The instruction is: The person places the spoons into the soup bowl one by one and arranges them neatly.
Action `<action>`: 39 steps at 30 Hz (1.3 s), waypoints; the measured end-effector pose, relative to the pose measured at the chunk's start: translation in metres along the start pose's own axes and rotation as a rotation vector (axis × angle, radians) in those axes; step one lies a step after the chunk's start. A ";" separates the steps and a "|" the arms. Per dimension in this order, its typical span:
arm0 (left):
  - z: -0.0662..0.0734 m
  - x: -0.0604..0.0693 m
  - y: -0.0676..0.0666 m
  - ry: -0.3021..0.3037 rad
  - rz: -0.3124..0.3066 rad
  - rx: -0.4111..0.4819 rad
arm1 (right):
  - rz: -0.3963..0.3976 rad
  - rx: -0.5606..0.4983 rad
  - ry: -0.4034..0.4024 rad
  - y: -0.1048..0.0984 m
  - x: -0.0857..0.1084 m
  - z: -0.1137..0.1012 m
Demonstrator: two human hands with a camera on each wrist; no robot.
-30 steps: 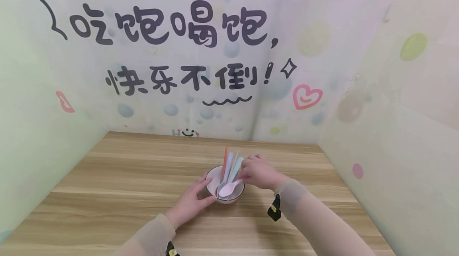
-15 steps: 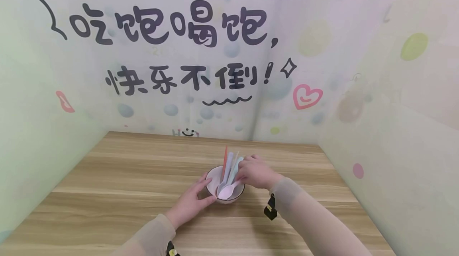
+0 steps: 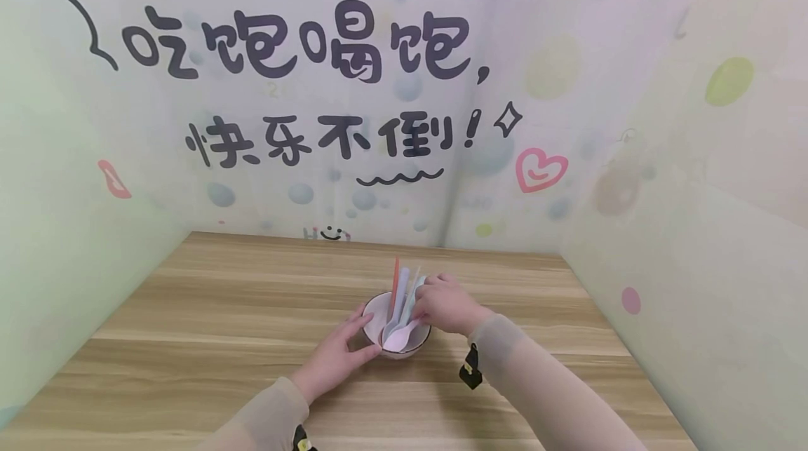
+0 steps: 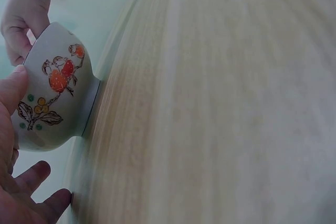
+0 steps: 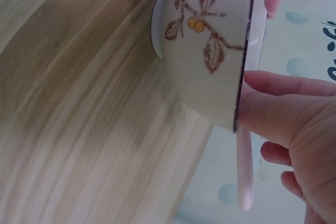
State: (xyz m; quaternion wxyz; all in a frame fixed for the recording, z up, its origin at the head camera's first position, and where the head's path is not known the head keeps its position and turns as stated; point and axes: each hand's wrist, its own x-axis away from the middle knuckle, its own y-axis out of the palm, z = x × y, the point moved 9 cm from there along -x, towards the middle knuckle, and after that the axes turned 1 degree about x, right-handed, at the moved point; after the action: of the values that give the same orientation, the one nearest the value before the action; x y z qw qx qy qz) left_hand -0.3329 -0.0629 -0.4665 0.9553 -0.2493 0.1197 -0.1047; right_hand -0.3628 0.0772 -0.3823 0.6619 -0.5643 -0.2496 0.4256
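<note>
A white bowl (image 4: 42,135) with a dark rim and painted fruit sprigs stands on the table. My left hand (image 3: 337,349) holds its left side, thumb at the near rim. My right hand (image 3: 445,304) is over the right rim, pinching a pale pink spoon (image 3: 399,340) whose head lies inside the bowl. In the right wrist view, the spoon's handle (image 5: 244,171) sticks out past my thumb and rim. Leaning in the bowl are a lavender spoon (image 3: 400,297), a red handle (image 3: 395,283), a thin pale stick and a light blue handle (image 3: 410,301), partly covered by my right fingers.
The wood-grain table (image 3: 208,339) runs back to a pale wall (image 3: 353,205) with large black lettering and printed dots. Side walls rise along its left and right edges. A small black tag (image 3: 470,370) hangs from my right sleeve.
My right hand has shifted slightly left, and the pink spoon's head sits a little lower in the bowl. My left hand and the bowl have stayed put.
</note>
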 end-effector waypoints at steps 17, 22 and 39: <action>0.000 0.000 0.000 -0.011 -0.004 0.000 | 0.030 -0.074 0.039 0.008 -0.001 0.003; 0.000 0.000 0.000 -0.014 -0.003 0.003 | 0.036 -0.084 0.050 0.008 0.001 0.005; -0.002 -0.001 0.001 -0.015 -0.008 0.009 | 0.056 -0.051 0.065 0.010 0.008 0.005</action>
State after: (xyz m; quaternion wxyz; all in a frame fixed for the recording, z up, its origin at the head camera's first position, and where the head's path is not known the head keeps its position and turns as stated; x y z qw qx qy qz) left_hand -0.3338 -0.0629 -0.4680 0.9569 -0.2461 0.1109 -0.1069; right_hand -0.3654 0.0861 -0.3920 0.6428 -0.6013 -0.2230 0.4190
